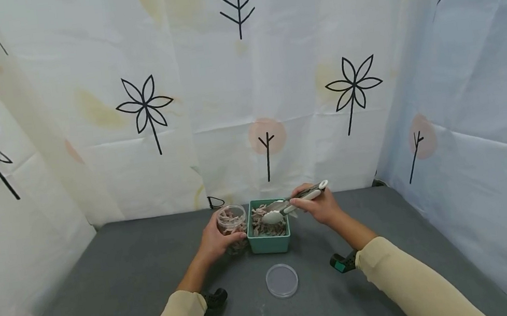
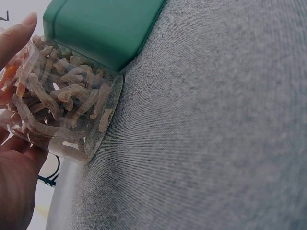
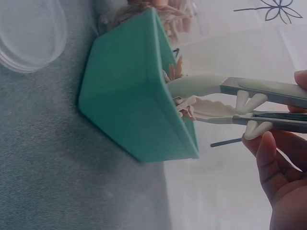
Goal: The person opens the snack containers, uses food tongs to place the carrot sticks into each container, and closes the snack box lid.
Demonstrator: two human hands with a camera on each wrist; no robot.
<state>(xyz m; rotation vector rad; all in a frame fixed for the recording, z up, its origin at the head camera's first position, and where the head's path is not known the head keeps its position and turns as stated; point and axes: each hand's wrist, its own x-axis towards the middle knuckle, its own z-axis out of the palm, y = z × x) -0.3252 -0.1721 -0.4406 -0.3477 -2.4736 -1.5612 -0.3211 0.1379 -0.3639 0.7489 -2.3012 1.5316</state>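
My left hand [image 1: 213,239] grips a clear plastic jar [image 1: 233,224], its thumb and fingers on opposite sides. Pale brown, twisted dried strips [image 2: 72,91] fill much of the jar, which stands on the table against a green rectangular bin [image 1: 269,244]. More such strips lie inside the bin. In my right hand [image 1: 317,205] is a pair of tongs [image 1: 307,197] with grey handles and pale, spoon-like heads. Those heads reach into the bin's top, and in the right wrist view a strip [image 3: 187,106] shows between them.
A round clear lid [image 1: 282,281] lies flat on the dark grey table [image 1: 154,273], in front of the bin. Behind the table's far edge hangs a white patterned cloth [image 1: 219,104], with side cloths at left and right. Each wrist wears a black strap device.
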